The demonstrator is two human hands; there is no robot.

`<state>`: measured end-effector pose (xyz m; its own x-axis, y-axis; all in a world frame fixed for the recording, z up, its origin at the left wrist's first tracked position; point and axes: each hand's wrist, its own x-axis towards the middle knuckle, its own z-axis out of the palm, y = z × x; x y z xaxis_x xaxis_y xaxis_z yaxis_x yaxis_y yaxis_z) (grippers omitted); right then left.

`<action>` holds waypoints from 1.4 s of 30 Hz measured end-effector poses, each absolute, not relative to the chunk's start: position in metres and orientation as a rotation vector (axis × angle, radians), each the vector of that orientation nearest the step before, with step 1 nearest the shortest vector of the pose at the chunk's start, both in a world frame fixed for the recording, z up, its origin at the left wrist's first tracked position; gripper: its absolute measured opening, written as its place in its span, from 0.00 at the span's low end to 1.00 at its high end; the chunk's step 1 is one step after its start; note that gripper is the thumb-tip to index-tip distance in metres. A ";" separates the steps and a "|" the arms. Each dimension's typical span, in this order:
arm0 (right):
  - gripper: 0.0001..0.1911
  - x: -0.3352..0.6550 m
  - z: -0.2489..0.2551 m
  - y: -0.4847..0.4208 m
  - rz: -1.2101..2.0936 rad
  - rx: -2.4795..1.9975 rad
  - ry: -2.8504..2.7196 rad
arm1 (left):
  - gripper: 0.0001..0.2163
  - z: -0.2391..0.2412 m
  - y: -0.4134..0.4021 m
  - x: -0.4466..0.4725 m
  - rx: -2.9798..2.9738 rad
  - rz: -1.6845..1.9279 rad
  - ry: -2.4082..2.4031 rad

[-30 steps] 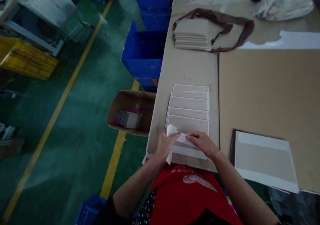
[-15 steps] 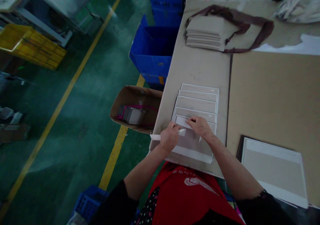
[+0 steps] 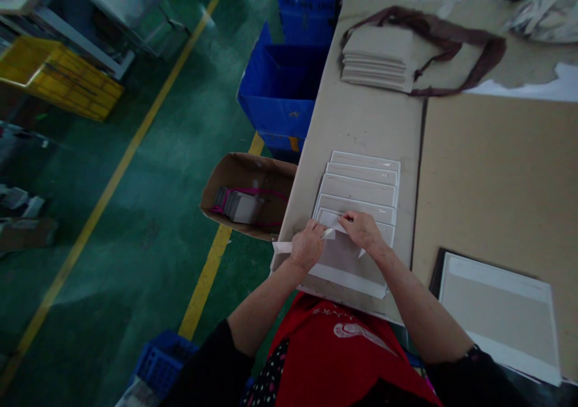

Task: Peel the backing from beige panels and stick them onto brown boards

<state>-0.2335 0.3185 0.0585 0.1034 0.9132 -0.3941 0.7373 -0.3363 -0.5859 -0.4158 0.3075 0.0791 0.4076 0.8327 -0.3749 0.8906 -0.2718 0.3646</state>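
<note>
My left hand [image 3: 307, 244] is closed around a white paper strip [image 3: 282, 247]; one end sticks out past the table edge and the other points toward my right hand. My right hand [image 3: 361, 229] pinches at the white upper edge of the nearest grey panel [image 3: 350, 259], its fingertips pressed together. Whether a second strip sits in that pinch is hard to make out, though a small white tip shows below the hand. Beyond both hands, several white-edged grey panels [image 3: 359, 185] lie overlapped like steps on the table.
Another white-edged panel stack [image 3: 501, 310] lies at right on a brown board [image 3: 492, 172]. Grey boards [image 3: 377, 55] sit beside a brown strap [image 3: 487, 58]. Left of the table stand a cardboard box [image 3: 271, 184] and a blue bin [image 3: 282, 115].
The end of the strip by my left hand has tilted and shifted slightly. Both hands stay at nearly the same place on the panel; the whole view has shifted a little.
</note>
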 end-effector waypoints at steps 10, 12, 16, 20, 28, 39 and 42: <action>0.16 -0.233 0.058 0.321 1.065 -2.159 -1.693 | 0.28 0.073 0.317 -0.414 2.217 -0.211 1.426; 0.16 -0.235 0.058 0.322 1.053 -2.170 -1.713 | 0.29 0.073 0.319 -0.414 2.244 -0.235 1.405; 0.16 -0.234 0.060 0.321 1.052 -2.169 -1.687 | 0.28 0.075 0.322 -0.413 2.273 -0.267 1.399; 0.13 -0.210 0.062 0.301 1.068 -2.084 -1.550 | 0.28 0.075 0.323 -0.415 2.290 -0.295 1.385; 0.16 -0.157 0.055 0.239 0.917 -2.128 -1.080 | 0.30 0.076 0.324 -0.416 2.277 -0.373 1.360; 0.19 -0.167 0.042 0.241 0.780 -2.164 -0.769 | 0.32 0.071 0.325 -0.416 2.276 -0.425 1.349; 0.18 -0.162 0.039 0.244 0.772 -2.171 -0.787 | 0.33 0.071 0.325 -0.416 2.280 -0.442 1.343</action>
<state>-0.1624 0.2438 0.0393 0.6389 0.7133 -0.2881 0.3016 -0.5769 -0.7591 -0.4158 0.3250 0.0713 0.4730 0.7342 -0.4870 0.8800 -0.4211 0.2199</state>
